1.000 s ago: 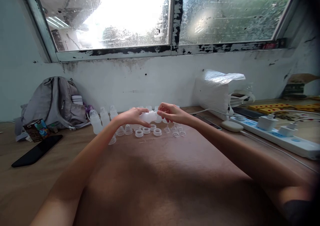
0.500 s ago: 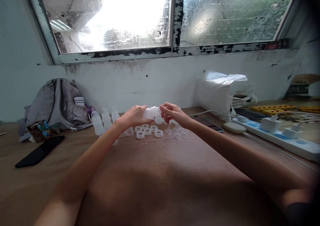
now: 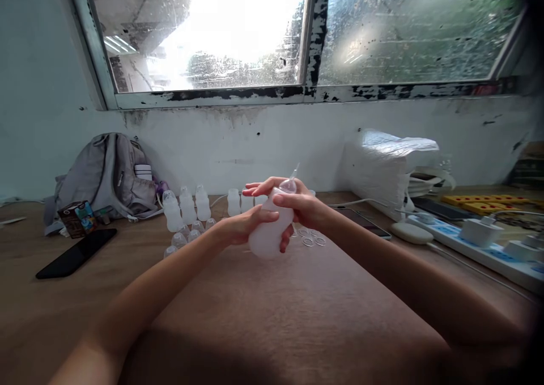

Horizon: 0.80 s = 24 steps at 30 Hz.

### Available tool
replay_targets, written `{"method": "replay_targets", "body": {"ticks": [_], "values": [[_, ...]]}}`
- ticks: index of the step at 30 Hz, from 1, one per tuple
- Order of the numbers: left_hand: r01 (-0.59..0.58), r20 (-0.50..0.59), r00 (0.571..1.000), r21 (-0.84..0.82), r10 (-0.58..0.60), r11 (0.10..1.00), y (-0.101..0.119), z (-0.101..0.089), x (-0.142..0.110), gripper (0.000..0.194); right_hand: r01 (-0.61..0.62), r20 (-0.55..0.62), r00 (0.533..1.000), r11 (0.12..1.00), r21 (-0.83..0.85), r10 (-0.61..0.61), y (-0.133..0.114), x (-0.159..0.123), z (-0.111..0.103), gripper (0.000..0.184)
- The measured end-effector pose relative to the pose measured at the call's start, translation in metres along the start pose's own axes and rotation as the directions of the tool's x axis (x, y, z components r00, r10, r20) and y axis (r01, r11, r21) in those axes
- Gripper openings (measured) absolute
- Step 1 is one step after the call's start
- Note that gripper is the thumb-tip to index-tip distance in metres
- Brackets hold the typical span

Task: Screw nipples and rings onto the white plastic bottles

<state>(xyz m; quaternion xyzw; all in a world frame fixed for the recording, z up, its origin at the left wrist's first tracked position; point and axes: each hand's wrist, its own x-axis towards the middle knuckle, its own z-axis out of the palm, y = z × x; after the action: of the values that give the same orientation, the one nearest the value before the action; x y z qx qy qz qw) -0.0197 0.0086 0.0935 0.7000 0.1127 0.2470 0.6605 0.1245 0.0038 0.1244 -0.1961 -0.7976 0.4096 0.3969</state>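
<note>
My left hand (image 3: 244, 226) wraps the lower body of a small translucent white bottle (image 3: 267, 238), held tilted above the wooden table (image 3: 272, 305). My right hand (image 3: 293, 203) is closed over the bottle's top, where a clear nipple (image 3: 289, 182) sticks up. Behind my hands stand three capped bottles (image 3: 187, 208) in a row and several uncapped ones (image 3: 233, 202). Clear domed caps (image 3: 182, 238) lie left of my hands, and clear rings (image 3: 313, 238) lie to the right.
A grey backpack (image 3: 104, 175), a small carton (image 3: 79, 218) and a black phone (image 3: 76, 253) are at the left. At the right are a white plastic bag (image 3: 389, 161), another phone (image 3: 368, 220), a white puck (image 3: 412, 233) and a power strip with chargers (image 3: 484, 240).
Both hands have pulled the bottle toward me and turned it from lying sideways to nearly upright. A nipple now shows at its top under my right hand. The view shifted slightly left.
</note>
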Motion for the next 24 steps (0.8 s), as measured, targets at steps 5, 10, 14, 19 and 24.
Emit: {"method": "replay_targets", "body": {"ticks": [5,10,14,19,24], "values": [[-0.062,-0.415,0.892,0.278,0.178,0.959,-0.012,0.005,-0.009,0.029,-0.127,-0.206,0.967,0.985,0.116,0.149,0.012,0.006,0.021,0.029],[0.029,-0.547,0.816,0.359,0.185,0.933,-0.029,0.005,-0.012,0.029,-0.206,-0.198,0.949,0.959,0.197,0.245,0.033,0.008,0.027,0.027],[0.119,-0.59,0.804,0.278,0.072,0.953,-0.036,0.008,-0.017,0.035,-0.238,-0.227,0.932,0.949,0.206,0.282,0.041,0.006,0.024,0.029],[-0.057,-0.528,0.847,-0.192,-0.054,0.98,-0.037,0.021,-0.031,0.033,-0.199,-0.13,0.96,0.929,0.313,0.25,0.039,0.003,0.017,0.033],[-0.044,-0.303,0.943,-0.528,-0.14,0.848,-0.039,0.03,-0.042,0.033,-0.316,0.216,0.947,0.811,0.492,0.237,0.04,0.0,0.021,0.033]]}}
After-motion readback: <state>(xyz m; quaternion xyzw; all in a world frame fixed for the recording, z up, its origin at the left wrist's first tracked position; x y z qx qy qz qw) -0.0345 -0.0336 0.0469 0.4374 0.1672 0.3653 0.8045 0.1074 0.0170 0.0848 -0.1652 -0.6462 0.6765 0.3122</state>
